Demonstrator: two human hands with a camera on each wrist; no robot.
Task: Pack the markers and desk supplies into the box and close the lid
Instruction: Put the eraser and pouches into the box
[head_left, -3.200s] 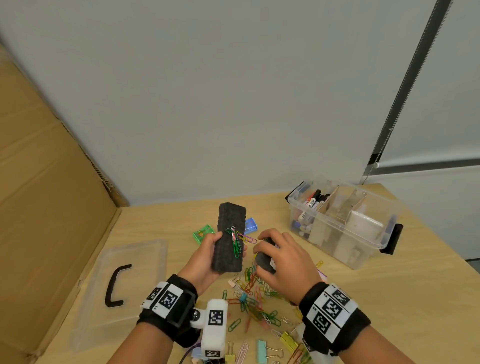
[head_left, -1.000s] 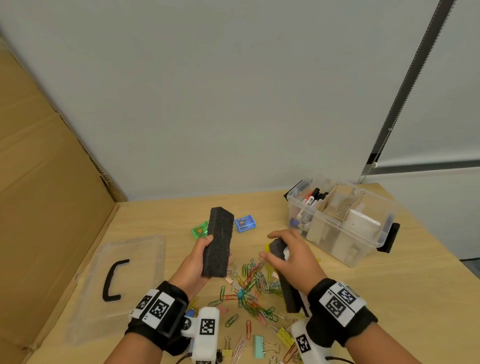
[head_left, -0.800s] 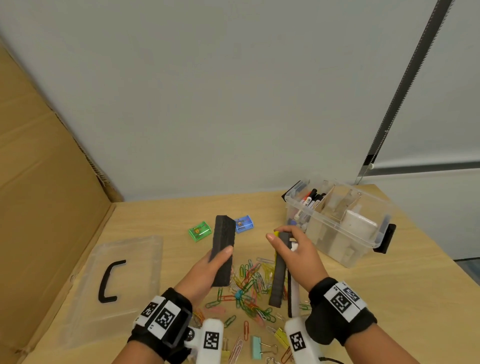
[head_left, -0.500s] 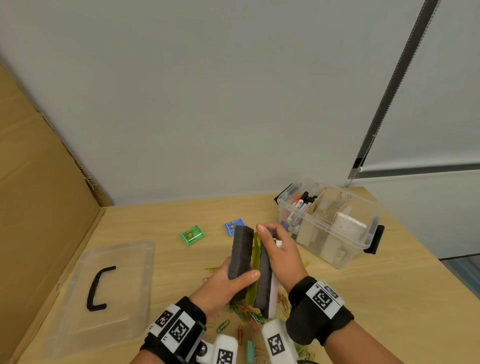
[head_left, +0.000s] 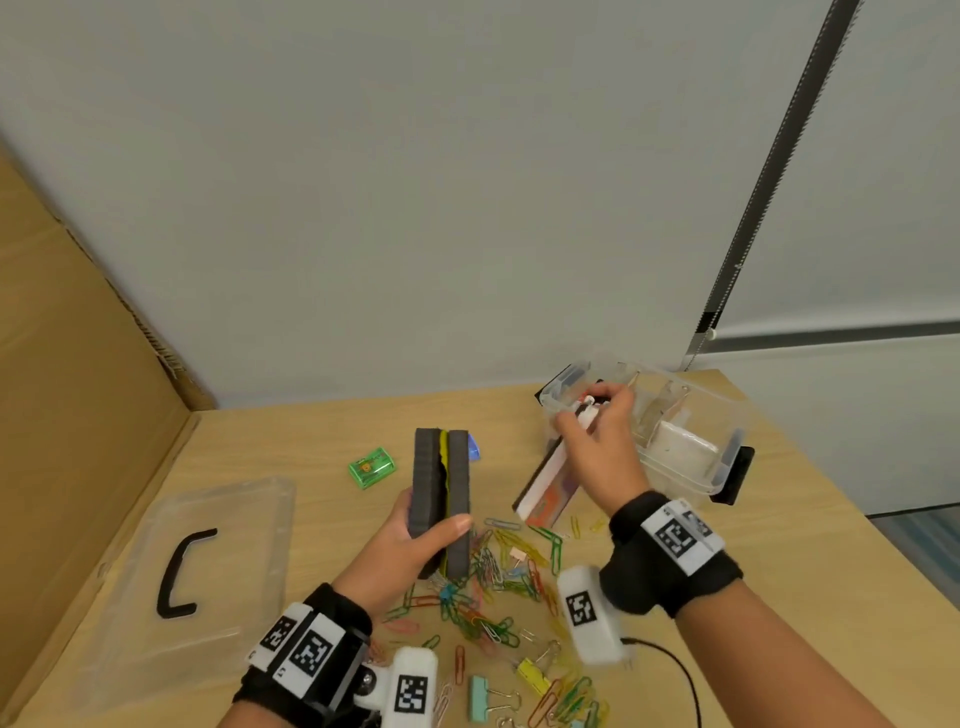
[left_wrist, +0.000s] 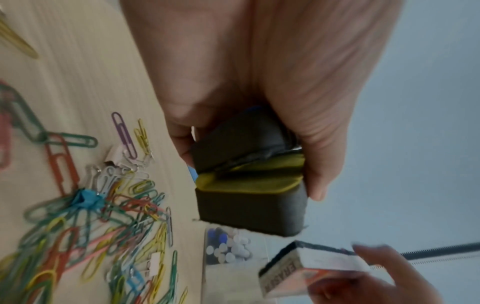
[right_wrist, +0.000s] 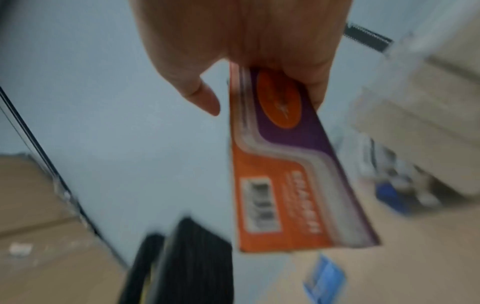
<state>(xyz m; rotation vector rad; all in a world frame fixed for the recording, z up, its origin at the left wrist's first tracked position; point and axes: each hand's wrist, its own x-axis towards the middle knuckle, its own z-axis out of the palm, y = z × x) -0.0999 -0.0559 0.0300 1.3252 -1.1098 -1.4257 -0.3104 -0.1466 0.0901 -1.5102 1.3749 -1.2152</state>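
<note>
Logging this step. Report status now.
Left hand grips two stacked erasers. Right hand holds boxed eraser at the open box. Paper clips unpacked, lid off.

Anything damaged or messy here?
Paper clips lie loose across the table. The black foam on one eraser gripped by the left hand looks torn, with yellow showing through.

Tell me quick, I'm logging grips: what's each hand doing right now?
Left hand: grips two black erasers pressed together.
Right hand: holds an orange-and-purple eraser.
</note>
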